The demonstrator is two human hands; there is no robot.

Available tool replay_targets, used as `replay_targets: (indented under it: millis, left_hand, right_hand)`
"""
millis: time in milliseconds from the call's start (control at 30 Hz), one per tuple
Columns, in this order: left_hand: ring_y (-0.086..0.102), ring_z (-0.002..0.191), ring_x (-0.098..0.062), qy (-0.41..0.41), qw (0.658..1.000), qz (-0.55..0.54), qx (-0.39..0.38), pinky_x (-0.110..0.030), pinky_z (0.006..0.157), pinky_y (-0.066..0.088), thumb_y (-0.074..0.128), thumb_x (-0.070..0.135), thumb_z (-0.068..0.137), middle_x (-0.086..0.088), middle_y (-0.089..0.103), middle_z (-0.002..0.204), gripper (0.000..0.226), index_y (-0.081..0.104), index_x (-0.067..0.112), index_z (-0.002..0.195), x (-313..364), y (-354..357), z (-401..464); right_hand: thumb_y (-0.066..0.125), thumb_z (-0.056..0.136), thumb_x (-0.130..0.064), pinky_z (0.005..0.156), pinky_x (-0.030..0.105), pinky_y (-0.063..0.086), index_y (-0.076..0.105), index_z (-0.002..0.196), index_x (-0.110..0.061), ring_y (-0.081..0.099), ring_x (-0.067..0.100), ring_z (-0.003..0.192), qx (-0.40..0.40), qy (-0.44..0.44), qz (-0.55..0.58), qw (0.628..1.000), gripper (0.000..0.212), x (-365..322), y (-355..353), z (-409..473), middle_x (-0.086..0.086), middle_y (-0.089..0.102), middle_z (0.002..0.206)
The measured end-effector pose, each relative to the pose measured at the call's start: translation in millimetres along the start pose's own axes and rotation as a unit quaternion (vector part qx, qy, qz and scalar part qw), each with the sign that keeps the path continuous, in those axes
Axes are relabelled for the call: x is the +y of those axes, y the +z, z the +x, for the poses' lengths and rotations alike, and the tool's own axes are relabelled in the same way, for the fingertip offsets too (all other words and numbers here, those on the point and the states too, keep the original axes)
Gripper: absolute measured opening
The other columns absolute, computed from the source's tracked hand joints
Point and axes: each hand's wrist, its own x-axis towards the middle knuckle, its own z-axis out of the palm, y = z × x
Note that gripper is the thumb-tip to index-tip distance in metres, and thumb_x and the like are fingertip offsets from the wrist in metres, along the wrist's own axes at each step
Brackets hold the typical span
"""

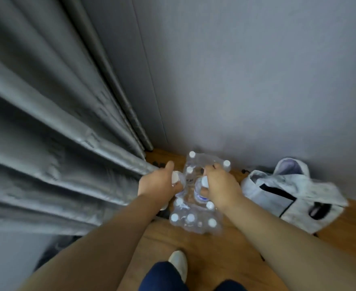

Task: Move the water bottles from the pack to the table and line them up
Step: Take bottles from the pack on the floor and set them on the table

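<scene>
the right hand (219, 186) is clamped round the neck of a blue-labelled bottle (201, 191) near the middle of the shrink-wrapped pack (196, 219), white cap showing just under the thumb. the left hand (159, 183) is closed on a second bottle (175, 177) at the pack's curtain-side edge; only its cap and shoulder show. the pack itself sits on the wooden floor (204, 259), with the grey curtain (57, 143) on its far left side, a white bag (288, 196) just beside it on the right, and the person's shoe (178, 262) on the near side. no table is in view.

the likely trouble is the torn film: it looks loose and crumpled around both bottles, so a straight pull could drag the whole pack up or tip the remaining capped bottles over. both grips are high on the necks, where a full bottle may slip or swing. the view is blurred, so i cannot tell whether either bottle is already free of the wrap.
</scene>
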Motion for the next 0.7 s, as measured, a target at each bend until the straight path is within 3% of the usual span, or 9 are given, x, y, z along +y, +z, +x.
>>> replay_targets:
  millis: [133,233,333,467,700]
  left_hand:
    - [0.062,0.087,-0.025,-0.069,0.997,-0.028,0.011,-0.033,0.069,0.046,0.050,0.043,0.087,-0.003,0.064,0.096,0.040,0.040,0.020,0.118,-7,-81,-84]
    - [0.050,0.070,-0.019,-0.120,0.991,-0.051,0.033,-0.031,0.061,0.040,0.051,0.041,0.085,0.004,0.053,0.078,0.028,0.034,0.022,0.098,-11,-136,-155]
    - [0.048,0.065,-0.021,-0.182,0.980,-0.043,0.066,-0.030,0.058,0.037,0.051,0.042,0.081,0.005,0.049,0.069,0.030,0.031,0.021,0.089,-17,-175,-228]
    - [0.048,0.063,-0.025,-0.291,0.950,-0.050,0.104,-0.031,0.056,0.038,0.051,0.047,0.080,0.002,0.045,0.060,0.033,0.031,0.020,0.083,-29,-207,-327]
    - [0.050,0.063,-0.022,-0.438,0.875,-0.095,0.183,-0.030,0.053,0.037,0.052,0.045,0.079,0.002,0.053,0.067,0.030,0.033,0.022,0.083,-44,-211,-510]
  right_hand:
    - [0.065,0.078,-0.031,0.079,0.039,0.052,0.055,0.108,-0.016,0.060,0.027,0.090,-0.004,-0.025,-0.009,1.000,0.036,-45,-77,-53,0.005,0.055,0.109]
    - [0.064,0.077,-0.032,0.080,0.040,0.054,0.055,0.105,-0.017,0.060,0.027,0.092,-0.015,-0.069,-0.025,0.997,0.033,-80,-122,-96,0.004,0.054,0.108]
    - [0.064,0.078,-0.029,0.081,0.040,0.052,0.053,0.103,-0.017,0.058,0.028,0.096,-0.041,-0.127,-0.044,0.990,0.030,-115,-155,-137,0.004,0.050,0.108]
    - [0.063,0.077,-0.026,0.069,0.031,0.040,0.053,0.100,-0.016,0.056,0.029,0.089,-0.072,-0.215,-0.077,0.971,0.027,-170,-179,-186,0.004,0.047,0.107]
    - [0.062,0.078,-0.028,0.071,0.030,0.044,0.048,0.088,-0.020,0.057,0.027,0.088,-0.123,-0.371,-0.120,0.913,0.019,-275,-166,-274,0.004,0.047,0.103]
